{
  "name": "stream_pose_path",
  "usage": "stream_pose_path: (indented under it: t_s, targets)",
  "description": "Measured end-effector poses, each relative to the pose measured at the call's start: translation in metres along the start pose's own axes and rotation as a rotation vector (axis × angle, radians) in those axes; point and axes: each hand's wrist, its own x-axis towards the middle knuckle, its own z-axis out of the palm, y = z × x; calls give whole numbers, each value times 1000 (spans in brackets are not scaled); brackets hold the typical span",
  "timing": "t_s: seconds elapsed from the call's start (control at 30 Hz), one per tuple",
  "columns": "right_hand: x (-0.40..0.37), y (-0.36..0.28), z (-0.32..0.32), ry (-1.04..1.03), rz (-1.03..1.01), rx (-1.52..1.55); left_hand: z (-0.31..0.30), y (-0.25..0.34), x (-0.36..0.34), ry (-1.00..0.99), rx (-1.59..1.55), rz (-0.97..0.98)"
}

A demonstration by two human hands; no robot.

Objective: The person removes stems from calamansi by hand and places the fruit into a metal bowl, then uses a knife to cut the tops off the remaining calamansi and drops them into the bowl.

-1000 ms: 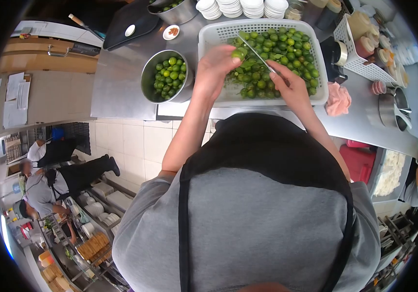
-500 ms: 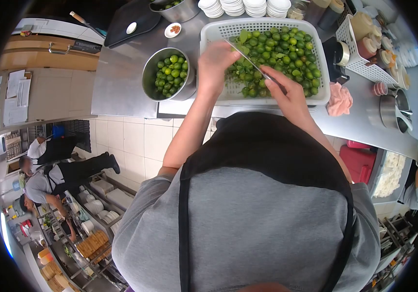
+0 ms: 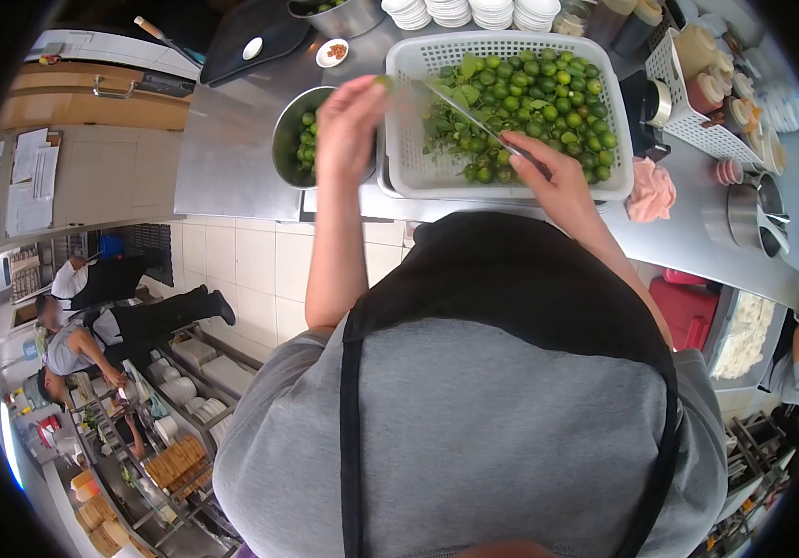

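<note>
A white plastic basket (image 3: pixel 406 139) holds several small green limes (image 3: pixel 548 93) mixed with leaves. To its left stands a steel bowl (image 3: pixel 284 139) with more limes in it. My left hand (image 3: pixel 351 116) hovers over the bowl's right side, pinching one small lime (image 3: pixel 382 82) at its fingertips. My right hand (image 3: pixel 553 177) rests at the basket's near edge, gripping a knife (image 3: pixel 464 113) whose thin blade points up and left across the basket.
Stacked white saucers (image 3: pixel 469 11), a black tray (image 3: pixel 250 42), a small dish (image 3: pixel 331 52) and another steel bowl (image 3: pixel 339 14) line the steel counter's far side. A pink cloth (image 3: pixel 647 191) and a condiment rack (image 3: pixel 706 88) sit right. People work at lower left.
My left hand has left the basket with a lime and swung left over the steel bowl. The right hand and knife have stayed nearly still.
</note>
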Motion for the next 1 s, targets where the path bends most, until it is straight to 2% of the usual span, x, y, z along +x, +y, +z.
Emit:
stream_pose_path:
  t_s: [0.07, 0.1, 0.13, 0.2, 0.27, 0.3, 0.37, 0.43, 0.53, 0.57, 0.63, 0.67, 0.73, 0.8, 0.87, 0.93, 0.97, 1.0]
  targets:
    - [-3, 8, -4, 57, -18, 46, -27, 18, 2, 164, 531, 103]
    - [-4, 11, -9, 56, -17, 46, -34, 27, 2, 249, 949, 159]
    - [-6, 12, -14, 64, 63, 30, -34, 26, 1, 251, 950, 157]
    - [-4, 13, -19, 67, 139, 14, -29, 23, -3, 158, 1514, 557]
    - [-2, 12, -22, 71, 170, 5, -7, -3, -3, -24, 1465, 364]
    - [-1, 11, -20, 85, 129, 11, 14, -15, -2, -126, 1506, 137]
    - [1, 6, -19, 82, 121, 6, 34, -55, -2, -387, 1477, 218]
    - [1, 4, -18, 82, 113, 1, 41, -106, 10, -531, 1584, 155]
    - [-1, 6, -16, 87, 84, 19, 53, -109, 8, -591, 1637, 74]
    - [-2, 7, -17, 108, 70, 29, 51, -105, 11, -594, 1638, 78]
    - [-3, 10, -19, 133, 58, 42, 42, -85, 18, -543, 1281, -104]
    - [-4, 11, -21, 150, 71, 52, 38, -74, 20, -545, 1283, -105]
    - [-5, 12, -23, 160, 83, 64, 28, -52, 20, -438, 284, -423]
    - [-4, 13, -25, 130, 139, 61, 22, -41, 17, -402, 181, -376]
    - [-1, 9, -20, 139, 112, 90, 21, -30, 13, -375, 76, -331]
    - [0, 6, -17, 149, 86, 118, 22, -22, 10, -452, -26, -308]
    - [0, 5, -16, 142, 84, 119, 22, -23, 10, -452, -28, -307]
    - [0, 4, -16, 133, 82, 119, 23, -24, 10, -467, 119, -277]
